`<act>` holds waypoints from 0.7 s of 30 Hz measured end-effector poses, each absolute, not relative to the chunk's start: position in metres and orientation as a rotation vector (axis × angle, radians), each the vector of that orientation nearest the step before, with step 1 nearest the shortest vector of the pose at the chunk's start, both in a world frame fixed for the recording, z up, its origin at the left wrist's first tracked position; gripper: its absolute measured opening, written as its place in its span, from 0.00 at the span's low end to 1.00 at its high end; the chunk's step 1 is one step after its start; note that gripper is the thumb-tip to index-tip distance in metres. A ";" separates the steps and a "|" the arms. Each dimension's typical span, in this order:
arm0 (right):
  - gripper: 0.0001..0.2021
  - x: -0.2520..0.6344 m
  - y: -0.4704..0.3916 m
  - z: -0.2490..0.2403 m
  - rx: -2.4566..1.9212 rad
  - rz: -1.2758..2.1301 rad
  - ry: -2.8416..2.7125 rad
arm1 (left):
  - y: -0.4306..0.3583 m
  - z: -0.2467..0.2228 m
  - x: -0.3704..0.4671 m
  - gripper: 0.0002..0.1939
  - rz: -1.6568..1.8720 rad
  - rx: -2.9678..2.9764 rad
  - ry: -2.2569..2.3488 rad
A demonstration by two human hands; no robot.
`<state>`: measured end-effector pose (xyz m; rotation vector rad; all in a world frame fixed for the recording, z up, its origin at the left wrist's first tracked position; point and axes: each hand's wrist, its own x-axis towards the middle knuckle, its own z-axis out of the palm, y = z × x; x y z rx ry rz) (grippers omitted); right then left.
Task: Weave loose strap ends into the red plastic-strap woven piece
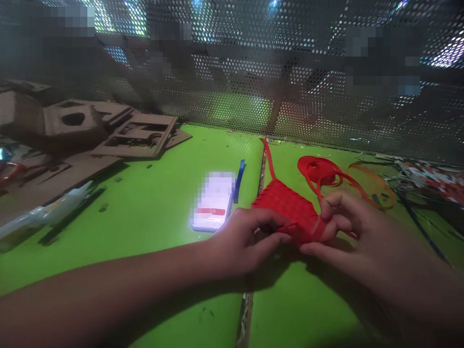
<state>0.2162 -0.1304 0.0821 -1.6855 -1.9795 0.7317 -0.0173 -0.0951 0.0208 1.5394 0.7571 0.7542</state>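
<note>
A red woven piece (282,198), made of flat ribbon in a checked weave, is held between my two hands above the green table. My left hand (250,237) pinches its near left edge between thumb and fingers. On its right side, my right hand (344,232) grips the edge and a strip of red ribbon, fingers curled. One narrow red ribbon end (268,157) runs from the far corner across the table. Behind my right hand lies a loose coil of red ribbon (321,170). The underside of the woven piece is hidden.
A lit phone (213,203) lies left of the woven piece, with a blue strip (239,176) beside it. Cardboard pieces (137,135) and a glue bottle (50,210) are at the left. Tangled strips (427,179) lie at the right. A perforated metal screen (232,72) stands behind.
</note>
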 end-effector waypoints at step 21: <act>0.21 0.222 -0.131 0.083 -1.619 0.975 -1.978 | -0.095 0.018 -0.017 0.08 0.778 1.524 0.770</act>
